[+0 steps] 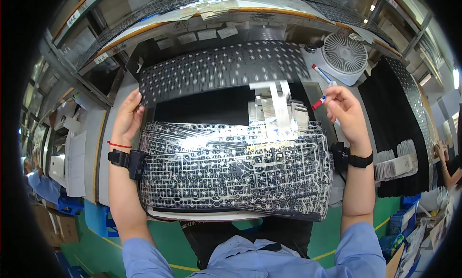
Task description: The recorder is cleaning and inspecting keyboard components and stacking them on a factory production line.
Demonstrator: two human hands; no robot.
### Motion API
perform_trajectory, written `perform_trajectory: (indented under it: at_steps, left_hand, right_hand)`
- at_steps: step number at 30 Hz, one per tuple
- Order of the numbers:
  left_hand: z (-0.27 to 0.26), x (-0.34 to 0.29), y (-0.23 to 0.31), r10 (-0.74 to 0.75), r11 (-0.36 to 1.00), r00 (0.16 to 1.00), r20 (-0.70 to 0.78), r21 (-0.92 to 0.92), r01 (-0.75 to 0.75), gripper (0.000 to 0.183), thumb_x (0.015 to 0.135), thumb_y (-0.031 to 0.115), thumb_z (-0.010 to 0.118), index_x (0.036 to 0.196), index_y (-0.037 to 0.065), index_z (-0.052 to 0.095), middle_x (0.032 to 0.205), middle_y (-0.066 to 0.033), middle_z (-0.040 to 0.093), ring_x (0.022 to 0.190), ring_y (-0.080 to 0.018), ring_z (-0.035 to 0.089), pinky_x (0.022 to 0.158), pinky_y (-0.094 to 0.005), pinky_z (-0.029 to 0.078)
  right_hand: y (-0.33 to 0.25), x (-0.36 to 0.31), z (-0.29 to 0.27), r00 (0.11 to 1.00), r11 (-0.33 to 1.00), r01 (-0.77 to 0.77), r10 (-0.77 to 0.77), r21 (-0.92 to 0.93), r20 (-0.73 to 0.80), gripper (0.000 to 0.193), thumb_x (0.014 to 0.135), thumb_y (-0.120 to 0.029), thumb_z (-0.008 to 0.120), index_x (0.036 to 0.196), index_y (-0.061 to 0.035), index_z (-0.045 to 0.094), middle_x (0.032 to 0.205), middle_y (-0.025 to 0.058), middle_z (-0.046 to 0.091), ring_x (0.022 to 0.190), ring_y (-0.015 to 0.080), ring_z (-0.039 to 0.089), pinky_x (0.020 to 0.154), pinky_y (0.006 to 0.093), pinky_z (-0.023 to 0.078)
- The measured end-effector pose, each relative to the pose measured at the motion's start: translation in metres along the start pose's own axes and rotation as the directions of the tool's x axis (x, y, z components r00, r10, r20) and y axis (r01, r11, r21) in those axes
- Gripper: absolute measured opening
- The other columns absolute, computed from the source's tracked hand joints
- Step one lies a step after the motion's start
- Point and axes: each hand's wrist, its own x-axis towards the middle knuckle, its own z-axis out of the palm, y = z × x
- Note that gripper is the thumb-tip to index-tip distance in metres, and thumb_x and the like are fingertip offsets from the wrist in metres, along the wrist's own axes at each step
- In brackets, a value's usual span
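Observation:
My left hand pinches the left end of a long black sheet dotted with rows of shiny spots. The spots are blurred, and the sheet spans the back of the work surface. My right hand is raised past the sheet's right end, its fingers curled inward; what they hold, if anything, I cannot make out. By those fingers is a red marker end. Between my forearms lies a stack of clear keyboard membrane sheets with silvery circuit traces. Pale connector tails stick up from its back right part.
A white fan stands at the back right, with a red-capped marker before it. On the right, black sheeting carries a bundle of pale strips. A shelf edge crosses the back. Another person's arm shows far right.

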Motion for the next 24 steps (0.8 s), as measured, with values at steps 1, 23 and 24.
perform_trajectory:
  at_steps: [1,23,24]
  left_hand:
    - [0.017,0.0,0.003,0.002,1.0,0.998,-0.063,-0.023,-0.003,0.038,0.101,0.019,0.051,0.135,0.002,0.048,0.114,-0.0078,0.063,0.083,-0.0083,0.062,0.069,-0.015,0.051]
    - [0.028,-0.016,0.016,-0.106,0.988,0.984,0.147,0.126,0.087,0.046,0.104,0.031,0.043,0.136,-0.001,0.047,0.125,-0.0171,0.062,0.104,-0.0194,0.066,0.084,-0.0281,0.056]
    - [0.031,-0.017,0.015,-0.127,0.983,0.977,0.172,0.153,0.101,0.045,0.104,0.031,0.042,0.136,-0.001,0.047,0.123,-0.0163,0.063,0.104,-0.0186,0.066,0.083,-0.0276,0.056]
  right_hand:
    - [0.001,-0.002,-0.006,0.995,0.997,-0.039,0.044,-0.064,0.09,0.03,0.082,-0.008,0.076,0.108,-0.0034,0.061,0.088,-0.0016,0.059,0.068,0.0037,0.052,0.06,0.0169,0.041]
    - [0.014,-0.002,-0.001,0.998,0.998,0.057,-0.059,-0.041,-0.036,0.009,0.098,-0.011,0.058,0.095,-0.003,0.06,0.076,-0.0075,0.054,0.065,-0.0017,0.042,0.058,0.0156,0.033]
    - [0.015,-0.001,0.0,0.996,0.998,0.065,-0.065,-0.005,-0.061,0.009,0.098,-0.012,0.058,0.095,-0.003,0.059,0.077,-0.0074,0.054,0.065,-0.0017,0.043,0.058,0.0157,0.033]
